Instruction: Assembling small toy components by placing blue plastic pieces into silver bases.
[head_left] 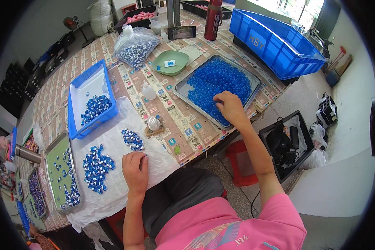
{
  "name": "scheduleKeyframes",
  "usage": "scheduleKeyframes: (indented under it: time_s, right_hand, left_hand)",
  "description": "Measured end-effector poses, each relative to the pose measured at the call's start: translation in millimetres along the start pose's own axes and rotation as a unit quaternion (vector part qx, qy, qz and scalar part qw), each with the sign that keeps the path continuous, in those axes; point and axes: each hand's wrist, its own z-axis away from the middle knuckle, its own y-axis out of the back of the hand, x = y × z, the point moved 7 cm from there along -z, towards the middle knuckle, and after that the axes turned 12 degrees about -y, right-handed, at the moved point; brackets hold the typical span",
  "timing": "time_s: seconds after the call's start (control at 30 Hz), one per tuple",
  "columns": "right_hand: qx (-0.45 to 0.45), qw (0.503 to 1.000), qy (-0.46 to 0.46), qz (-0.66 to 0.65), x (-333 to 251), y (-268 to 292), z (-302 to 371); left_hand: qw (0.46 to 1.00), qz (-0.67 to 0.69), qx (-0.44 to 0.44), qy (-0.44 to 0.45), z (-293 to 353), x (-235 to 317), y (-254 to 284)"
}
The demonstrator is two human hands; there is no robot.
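My right hand (230, 107) reaches over a metal tray (182, 88) of translucent blue beads (221, 77). Its fingers are pinched together at the beads, and whatever lies between the tips is hidden. On white paper (125, 110) rests my left hand (135, 171), its fingers curled in and a small bluish bit at the thumb tip, too small to name. Just beyond it lies a small pile of blue-and-white beads (132, 139). A larger pile of blue-and-white beads (97, 168) spreads to its left.
A blue bin (74, 116) holds more two-coloured beads; a green-lined tray (54, 166) stands left. Behind are a small bottle (148, 91), a capped glass jar (153, 123), a green dish (181, 58), a bead bag (135, 43), a red flask (213, 21) and a blue crate (275, 46).
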Motion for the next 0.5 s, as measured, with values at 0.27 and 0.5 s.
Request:
scheduleKeyframes:
  time_s: [0.27, 0.5]
  right_hand:
    - [-0.014, 1.000, 0.021, -0.002, -6.9, -5.0, -9.1]
    - [-0.001, 0.987, -0.045, -0.156, -33.0, 6.9, 0.0]
  left_hand:
    - [1.000, 0.006, 0.021, 0.021, -3.0, -10.7, 6.5]
    - [0.987, 0.102, 0.093, 0.078, -3.1, -32.0, 20.7]
